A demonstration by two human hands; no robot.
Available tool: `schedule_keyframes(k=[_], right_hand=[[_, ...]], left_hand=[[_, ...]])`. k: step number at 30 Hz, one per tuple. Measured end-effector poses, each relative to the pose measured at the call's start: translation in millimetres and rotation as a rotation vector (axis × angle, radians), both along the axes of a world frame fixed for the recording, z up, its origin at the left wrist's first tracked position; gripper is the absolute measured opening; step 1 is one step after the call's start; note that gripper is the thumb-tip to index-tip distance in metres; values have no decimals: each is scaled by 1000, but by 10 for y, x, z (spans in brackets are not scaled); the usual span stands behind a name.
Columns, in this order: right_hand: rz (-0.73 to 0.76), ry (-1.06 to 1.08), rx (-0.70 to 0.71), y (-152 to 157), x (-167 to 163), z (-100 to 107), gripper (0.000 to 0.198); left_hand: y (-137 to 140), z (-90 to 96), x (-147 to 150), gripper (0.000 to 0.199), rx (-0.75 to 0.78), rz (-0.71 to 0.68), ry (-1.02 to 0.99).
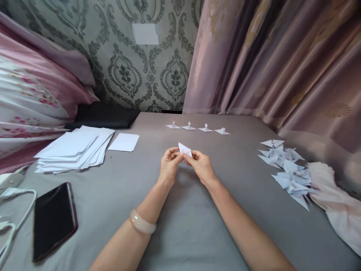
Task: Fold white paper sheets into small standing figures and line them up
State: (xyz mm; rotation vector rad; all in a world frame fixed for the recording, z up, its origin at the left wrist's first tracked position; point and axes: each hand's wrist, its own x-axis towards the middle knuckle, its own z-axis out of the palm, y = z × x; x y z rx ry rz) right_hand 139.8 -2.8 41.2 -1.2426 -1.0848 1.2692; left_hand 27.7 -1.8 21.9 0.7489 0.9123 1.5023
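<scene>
Between my two hands, above the grey cloth surface, is a small piece of folded white paper [185,149] with a pointed upper left corner. My left hand [169,162] pinches its lower left side between thumb and fingers. From the right, my right hand [200,165] grips the lower edge, its thumb tip close to the left thumb. The fingers behind the paper are partly hidden. Beyond my hands stands a row of several small folded paper figures [189,127], each with a flat pointed base and an upright part.
At left lie a stack of white paper sheets [76,148], a smaller pile of paper [124,142], a dark phone [53,220] and white cables [26,214]. A heap of folded paper pieces [293,173] sits at right beside pale fabric [335,195]. Curtains [254,56] hang behind.
</scene>
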Motion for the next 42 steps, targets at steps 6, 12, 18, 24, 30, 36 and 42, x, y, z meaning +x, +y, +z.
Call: schedule_keyframes(k=[6, 12, 18, 24, 30, 36, 42], right_hand=[[46, -68, 102, 19, 98, 1, 41], [-135, -551, 517, -87, 196, 150, 23], [-119, -594, 567, -118, 157, 200, 5], [-102, -513, 425, -79, 167, 182, 13], [-36, -480, 442, -73, 197, 245, 11], [35, -350, 304, -41, 301, 273, 14], [220, -39, 47, 6, 419, 281, 20]], left_hand=[[-5, 54, -16, 28, -19, -92, -27], [-24, 66, -11, 20, 14, -12, 18], [-25, 62, -13, 19, 43, 4, 76], [-35, 56, -1, 16, 76, -20, 76], [-42, 54, 5, 17, 85, -30, 92], [-78, 165, -52, 18, 63, -139, 53], [-88, 198, -97, 24, 45, -251, -65]])
